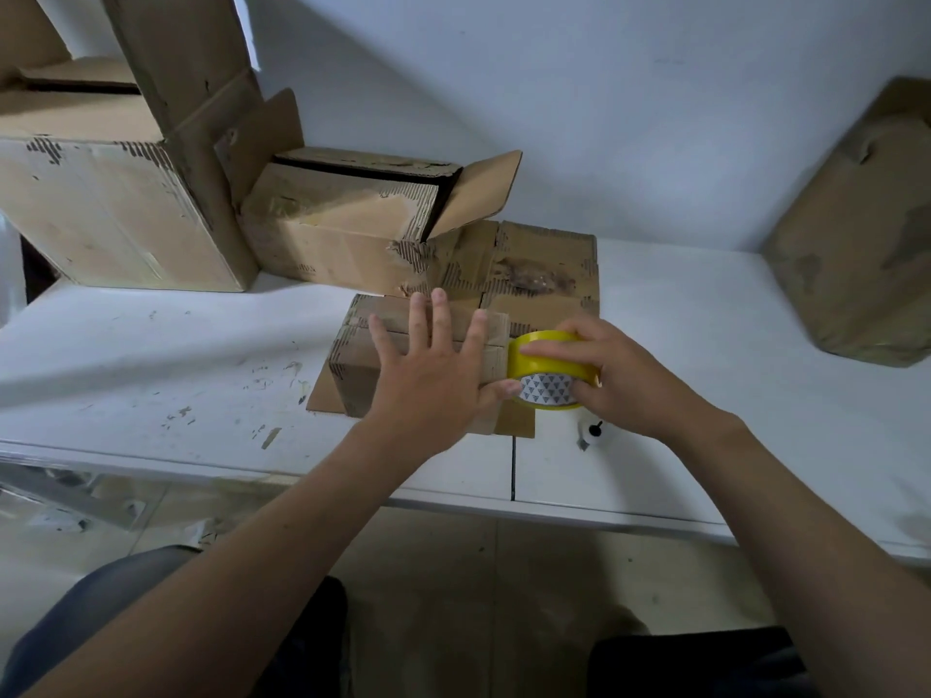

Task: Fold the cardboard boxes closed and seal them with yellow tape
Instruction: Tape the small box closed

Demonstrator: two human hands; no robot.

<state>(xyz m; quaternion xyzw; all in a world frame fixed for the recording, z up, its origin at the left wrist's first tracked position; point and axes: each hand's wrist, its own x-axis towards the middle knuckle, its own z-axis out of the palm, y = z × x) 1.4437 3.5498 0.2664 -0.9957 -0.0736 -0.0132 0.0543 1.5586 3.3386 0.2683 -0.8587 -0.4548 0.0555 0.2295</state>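
Observation:
A small closed cardboard box (362, 355) lies on a flat cardboard sheet (549, 274) in the middle of the white table (166, 355). My left hand (433, 375) presses flat on the box's top with the fingers spread and straight. My right hand (614, 375) grips a roll of yellow tape (546, 367) at the box's right end, fingers curled over the roll. The thumb of my left hand touches the roll's patterned core.
Two larger open cardboard boxes (116, 204) (347, 214) stand at the back left, flaps raised. A flattened cardboard piece (856, 234) leans on the wall at the right. A small black-and-white object (590, 431) lies near the table's front edge.

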